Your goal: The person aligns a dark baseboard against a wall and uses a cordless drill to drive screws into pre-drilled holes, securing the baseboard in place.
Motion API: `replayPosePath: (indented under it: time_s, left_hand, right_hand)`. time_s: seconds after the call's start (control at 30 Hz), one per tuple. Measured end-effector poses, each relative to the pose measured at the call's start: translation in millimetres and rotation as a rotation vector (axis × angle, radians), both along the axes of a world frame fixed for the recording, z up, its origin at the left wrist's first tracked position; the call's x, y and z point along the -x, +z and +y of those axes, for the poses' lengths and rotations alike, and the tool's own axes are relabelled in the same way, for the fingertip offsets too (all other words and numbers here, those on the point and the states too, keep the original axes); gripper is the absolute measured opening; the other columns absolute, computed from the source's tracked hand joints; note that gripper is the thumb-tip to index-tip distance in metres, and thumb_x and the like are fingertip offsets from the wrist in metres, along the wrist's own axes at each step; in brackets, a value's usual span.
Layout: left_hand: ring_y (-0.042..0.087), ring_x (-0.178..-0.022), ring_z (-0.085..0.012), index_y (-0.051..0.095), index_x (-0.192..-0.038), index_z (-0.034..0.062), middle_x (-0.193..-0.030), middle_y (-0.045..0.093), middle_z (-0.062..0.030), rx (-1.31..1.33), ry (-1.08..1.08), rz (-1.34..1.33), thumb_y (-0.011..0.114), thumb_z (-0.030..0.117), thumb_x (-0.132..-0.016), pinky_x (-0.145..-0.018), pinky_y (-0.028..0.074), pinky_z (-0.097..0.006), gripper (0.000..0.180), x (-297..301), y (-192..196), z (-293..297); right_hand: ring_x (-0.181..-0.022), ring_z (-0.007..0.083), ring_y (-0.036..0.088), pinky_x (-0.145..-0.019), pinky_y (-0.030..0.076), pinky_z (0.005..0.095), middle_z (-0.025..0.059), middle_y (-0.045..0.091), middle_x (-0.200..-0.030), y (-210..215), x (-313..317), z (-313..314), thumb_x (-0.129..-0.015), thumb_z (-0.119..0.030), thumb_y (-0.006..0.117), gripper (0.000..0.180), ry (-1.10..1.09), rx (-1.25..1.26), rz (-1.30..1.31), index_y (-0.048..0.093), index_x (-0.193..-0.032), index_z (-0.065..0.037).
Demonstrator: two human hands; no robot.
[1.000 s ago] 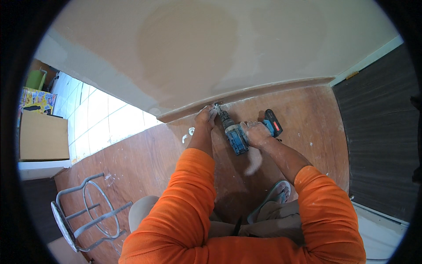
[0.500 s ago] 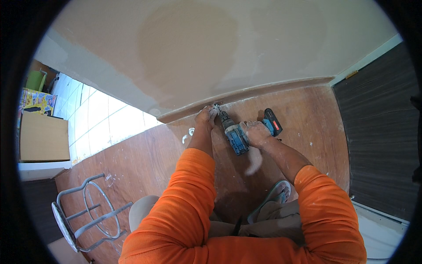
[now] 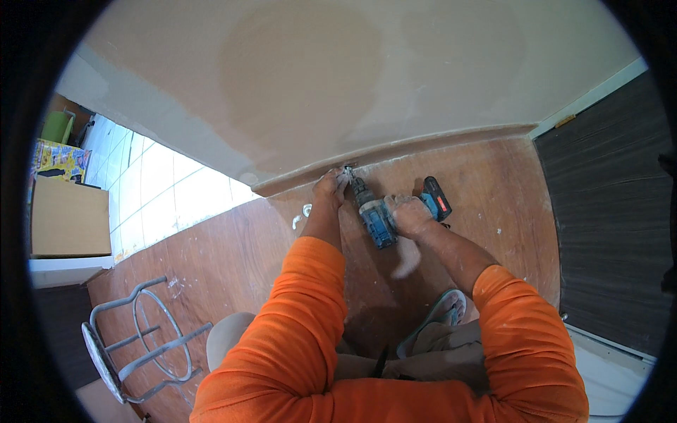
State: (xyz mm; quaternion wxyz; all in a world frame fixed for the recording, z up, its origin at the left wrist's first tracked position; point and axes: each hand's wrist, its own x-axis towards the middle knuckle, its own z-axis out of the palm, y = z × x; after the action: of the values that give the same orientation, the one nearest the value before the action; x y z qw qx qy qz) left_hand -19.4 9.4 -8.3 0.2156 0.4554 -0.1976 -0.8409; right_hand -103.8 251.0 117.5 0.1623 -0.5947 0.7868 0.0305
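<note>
A blue and grey cordless drill (image 3: 376,220) lies on its side just over the floor, its front end pointing at the foot of the wall. My right hand (image 3: 410,214) is wrapped round its grip, and the battery end sticks out to the right of the fingers. Close to the drill's tip, my left hand (image 3: 328,187) has its fingers closed against the baseboard (image 3: 424,146). A pale, whitish thing shows between those fingers and the tip; what it is I cannot make out.
Small white pieces (image 3: 302,216) lie on the wood-look floor (image 3: 247,254) left of my left wrist. An overturned metal stool (image 3: 151,338) rests at the lower left. White tiles (image 3: 169,187) lie beyond the wall's left end; a dark door (image 3: 606,204) stands at the right.
Almost nothing differs. The drill and my right hand have shifted very slightly; my left hand stays by the tip.
</note>
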Motion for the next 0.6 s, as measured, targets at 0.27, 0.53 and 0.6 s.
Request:
replayPosePath:
  time_s: [0.27,0.53,0.6]
  left_hand:
    - [0.066,-0.097,-0.0249,0.062,-0.115,-0.0011,-0.107,0.065,-0.0105,0.014,-0.006,-0.028,0.068,0.000,-0.092,-0.088,0.058,-0.035,0.023,-0.6,3.9,0.6]
    - [0.066,-0.103,-0.0278,0.060,-0.120,-0.0038,-0.113,0.063,-0.0128,-0.008,0.001,-0.021,0.067,0.000,-0.093,-0.095,0.060,-0.036,0.028,1.0,-2.2,-0.5]
    - [0.066,-0.102,-0.0275,0.059,-0.119,-0.0039,-0.113,0.063,-0.0127,-0.025,-0.015,-0.023,0.068,0.000,-0.092,-0.095,0.060,-0.036,0.028,0.7,-4.4,-2.5]
  right_hand:
    - [-0.104,0.0355,0.069,-0.090,0.054,0.0477,0.0190,0.070,-0.109,-10.7,-0.3,-1.9,-0.091,-0.014,0.055,0.025,-0.003,0.027,0.005,0.061,-0.113,-0.003]
    - [-0.106,0.0355,0.069,-0.092,0.053,0.0483,0.0195,0.069,-0.110,-16.1,-1.0,-3.2,-0.091,-0.013,0.055,0.029,-0.003,0.041,-0.021,0.061,-0.118,-0.002]
    - [-0.107,0.0358,0.068,-0.092,0.053,0.0486,0.0195,0.069,-0.111,-14.7,-0.3,-3.1,-0.091,-0.013,0.055,0.031,0.010,0.024,0.010,0.061,-0.119,-0.002]
